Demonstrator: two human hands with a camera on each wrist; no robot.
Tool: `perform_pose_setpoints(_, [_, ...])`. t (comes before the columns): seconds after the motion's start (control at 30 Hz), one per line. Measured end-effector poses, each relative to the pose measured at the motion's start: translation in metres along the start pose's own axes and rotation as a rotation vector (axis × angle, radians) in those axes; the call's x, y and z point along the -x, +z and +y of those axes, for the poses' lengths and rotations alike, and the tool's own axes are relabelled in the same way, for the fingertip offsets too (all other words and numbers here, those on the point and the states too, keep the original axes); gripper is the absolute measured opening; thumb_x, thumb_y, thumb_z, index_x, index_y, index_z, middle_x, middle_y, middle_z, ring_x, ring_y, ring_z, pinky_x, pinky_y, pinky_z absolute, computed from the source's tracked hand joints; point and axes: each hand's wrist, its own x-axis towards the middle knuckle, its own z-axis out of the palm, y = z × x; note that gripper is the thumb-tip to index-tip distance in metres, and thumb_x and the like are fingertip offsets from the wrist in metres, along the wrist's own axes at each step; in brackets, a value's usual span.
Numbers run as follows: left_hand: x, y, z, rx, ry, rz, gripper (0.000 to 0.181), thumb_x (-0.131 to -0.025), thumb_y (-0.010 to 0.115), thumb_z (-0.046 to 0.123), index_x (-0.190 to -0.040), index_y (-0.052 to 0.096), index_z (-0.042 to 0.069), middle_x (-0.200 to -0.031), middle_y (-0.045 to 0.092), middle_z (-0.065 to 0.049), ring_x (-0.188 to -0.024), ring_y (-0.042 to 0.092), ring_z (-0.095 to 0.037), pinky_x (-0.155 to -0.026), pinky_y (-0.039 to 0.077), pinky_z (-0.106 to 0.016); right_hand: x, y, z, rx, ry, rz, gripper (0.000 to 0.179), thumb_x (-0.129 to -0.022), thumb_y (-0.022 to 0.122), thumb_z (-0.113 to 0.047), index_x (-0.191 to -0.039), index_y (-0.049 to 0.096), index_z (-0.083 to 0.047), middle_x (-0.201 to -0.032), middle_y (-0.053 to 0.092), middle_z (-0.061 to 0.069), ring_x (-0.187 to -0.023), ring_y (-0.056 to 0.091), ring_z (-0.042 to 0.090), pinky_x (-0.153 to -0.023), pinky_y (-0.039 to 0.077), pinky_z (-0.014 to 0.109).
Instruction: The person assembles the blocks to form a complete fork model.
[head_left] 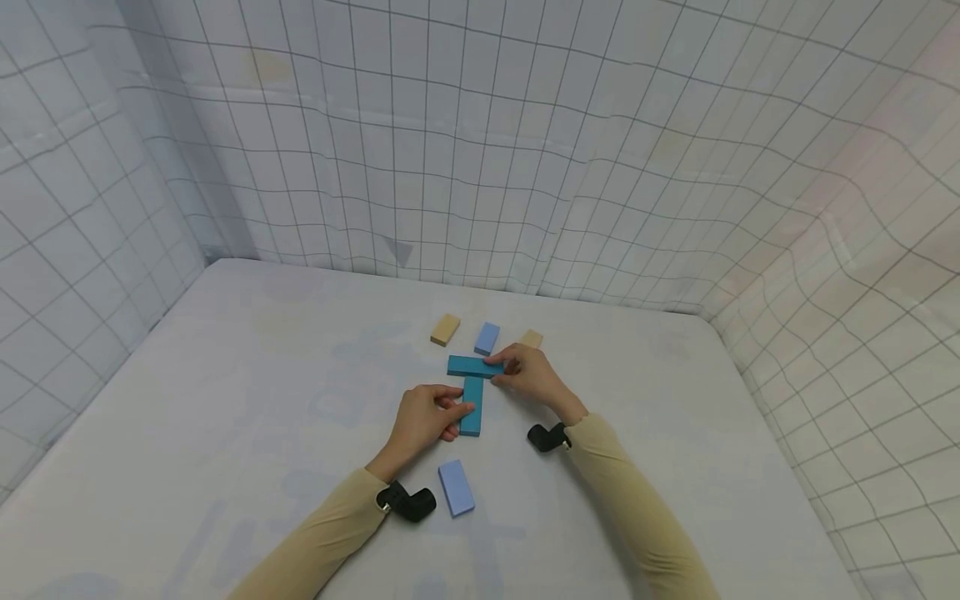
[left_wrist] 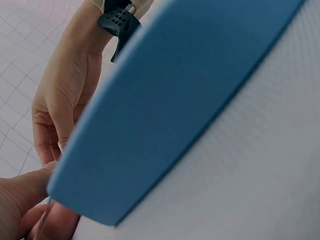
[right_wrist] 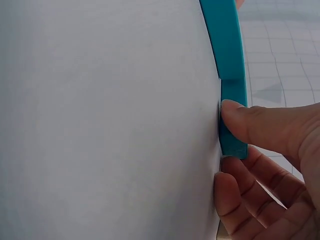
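Two long teal wooden blocks lie on the white tabletop as a T. My right hand [head_left: 528, 373] pinches the right end of the crosswise teal block [head_left: 467, 365], its thumb [right_wrist: 237, 120] along the near side. My left hand [head_left: 423, 421] holds the lengthwise teal block [head_left: 472, 423], with the thumb over its top and the index finger at its left edge; the other fingers curl beside it. In the right wrist view the end of one teal block [right_wrist: 227, 40] meets the side of the other, forming a corner.
Behind the T lie a yellow block [head_left: 446, 330], a light blue block [head_left: 487, 338] and a pale tan block [head_left: 532, 338], partly hidden by my right hand. Another light blue block [head_left: 456, 487] lies by my left wrist. White gridded curtains [head_left: 480, 150] surround the tabletop [head_left: 225, 400].
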Motion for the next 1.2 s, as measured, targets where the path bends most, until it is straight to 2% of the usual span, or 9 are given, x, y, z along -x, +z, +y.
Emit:
perform_pose_setpoints(0.17, [0.0002, 0.0004, 0.0005, -0.001, -0.002, 0.007, 0.038, -0.082, 0.077, 0.018, -0.113, 0.068, -0.003, -0.067, 0.065, -0.001, -0.042, 0.06, -0.015, -0.043, 0.05, -0.03, 0.0004, -0.0008, -0.0009, 0.015, -0.034, -0.008, 0.03, -0.078, 0.077, -0.002, -0.108, 0.072, -0.005, -0.098, 0.065, 0.006, -0.078, 0.058, 0.017, -0.067, 0.048, 0.028])
perform_pose_setpoints(1.2, [0.0001, 0.0028, 0.0044, -0.021, 0.007, 0.016, 0.037, -0.082, 0.076, 0.017, -0.11, 0.068, -0.004, -0.064, 0.063, 0.0, -0.041, 0.059, -0.014, -0.041, 0.049, -0.029, 0.0028, -0.002, -0.0038, 0.011, -0.045, -0.008, 0.031, -0.078, 0.077, -0.002, -0.108, 0.073, -0.004, -0.092, 0.063, 0.005, -0.077, 0.058, 0.017, -0.067, 0.048, 0.028])
